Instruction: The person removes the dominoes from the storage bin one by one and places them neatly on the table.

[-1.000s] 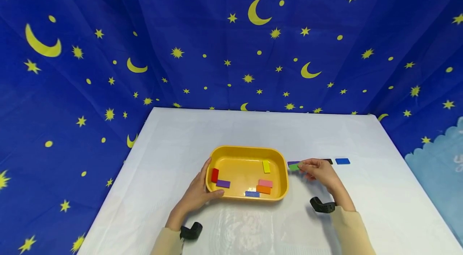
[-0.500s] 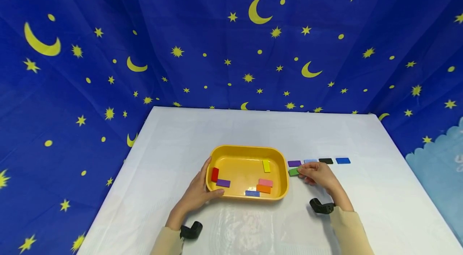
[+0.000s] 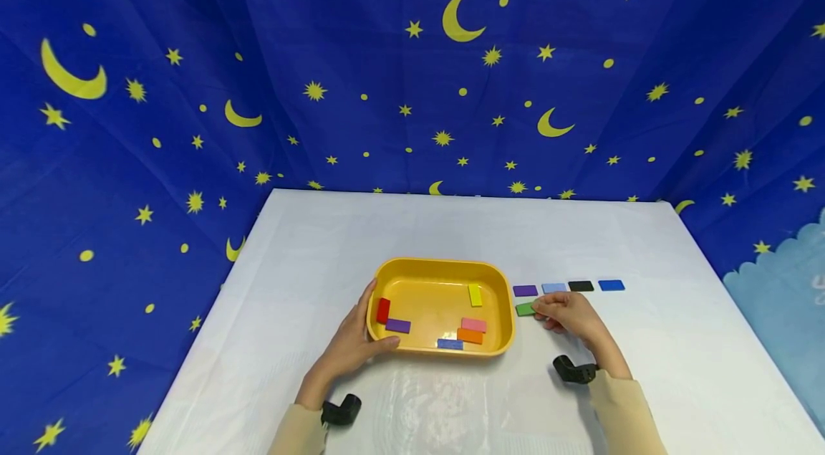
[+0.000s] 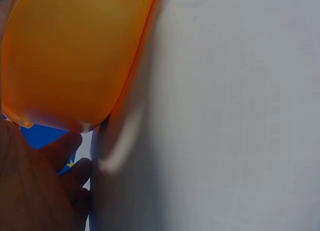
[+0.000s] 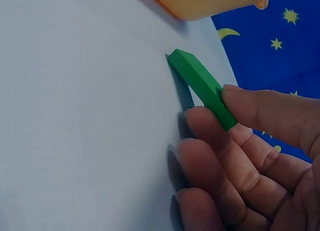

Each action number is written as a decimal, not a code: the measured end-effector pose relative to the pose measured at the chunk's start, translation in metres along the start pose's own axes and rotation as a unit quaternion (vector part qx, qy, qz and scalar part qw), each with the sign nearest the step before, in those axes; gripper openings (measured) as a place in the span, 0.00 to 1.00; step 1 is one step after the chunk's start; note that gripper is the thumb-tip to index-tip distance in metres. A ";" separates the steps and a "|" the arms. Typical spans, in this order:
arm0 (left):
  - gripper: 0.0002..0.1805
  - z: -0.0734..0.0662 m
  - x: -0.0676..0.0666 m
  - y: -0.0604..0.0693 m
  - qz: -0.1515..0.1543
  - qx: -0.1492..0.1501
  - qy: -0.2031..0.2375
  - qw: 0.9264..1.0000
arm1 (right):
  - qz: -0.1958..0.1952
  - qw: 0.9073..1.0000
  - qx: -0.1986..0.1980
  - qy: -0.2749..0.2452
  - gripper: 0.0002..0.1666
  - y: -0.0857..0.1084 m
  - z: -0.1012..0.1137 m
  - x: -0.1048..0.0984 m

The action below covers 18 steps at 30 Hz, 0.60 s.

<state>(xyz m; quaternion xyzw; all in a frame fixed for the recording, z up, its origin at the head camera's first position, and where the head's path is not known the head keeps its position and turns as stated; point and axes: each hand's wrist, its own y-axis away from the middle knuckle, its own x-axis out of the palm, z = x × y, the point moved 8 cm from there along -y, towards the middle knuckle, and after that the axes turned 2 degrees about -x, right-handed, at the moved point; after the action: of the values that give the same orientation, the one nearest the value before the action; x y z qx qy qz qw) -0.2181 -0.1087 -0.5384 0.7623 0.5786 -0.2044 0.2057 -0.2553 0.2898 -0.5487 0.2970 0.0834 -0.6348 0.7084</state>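
Observation:
My right hand (image 3: 570, 313) pinches a green rectangular block (image 5: 202, 83) between thumb and fingers. In the right wrist view the block tilts, its far end down at the white tabletop and the held end raised. Behind it a purple block (image 3: 525, 291), a light blue block (image 3: 553, 288), a black block (image 3: 581, 286) and a blue block (image 3: 611, 285) lie in a row. With thumb at the front rim and fingers along the left end, my left hand (image 3: 353, 344) holds a yellow tray (image 3: 445, 269). In the left wrist view the tray (image 4: 75, 56) hides part of this grip.
Inside the tray lie a red block (image 3: 383, 310), a second purple block (image 3: 398, 326), a yellow block (image 3: 475, 295), a pink block (image 3: 473, 324), an orange block (image 3: 470, 336) and another blue block (image 3: 450, 345). A star-patterned curtain (image 3: 387, 68) hangs behind the table (image 3: 322, 226).
My right hand has brought the green block down and slightly nearer, in front of the purple block, uncovering the light blue and black blocks. The left hand and tray stay in place.

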 end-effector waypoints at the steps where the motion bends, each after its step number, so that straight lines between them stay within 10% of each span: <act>1: 0.59 0.000 0.000 0.000 0.000 0.000 0.000 1.000 | -0.003 1.000 0.006 -0.002 0.16 0.000 -0.001 -0.001; 18: 0.59 0.001 0.001 -0.001 0.002 -0.002 0.002 1.000 | -0.025 0.999 0.027 0.005 0.17 0.003 -0.005 -0.006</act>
<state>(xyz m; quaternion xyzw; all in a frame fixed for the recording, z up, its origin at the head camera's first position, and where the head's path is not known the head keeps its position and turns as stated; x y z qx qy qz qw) -0.2187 -0.1083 -0.5401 0.7632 0.5781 -0.2016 0.2068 -0.2524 0.2978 -0.5494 0.3167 0.0769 -0.6530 0.6836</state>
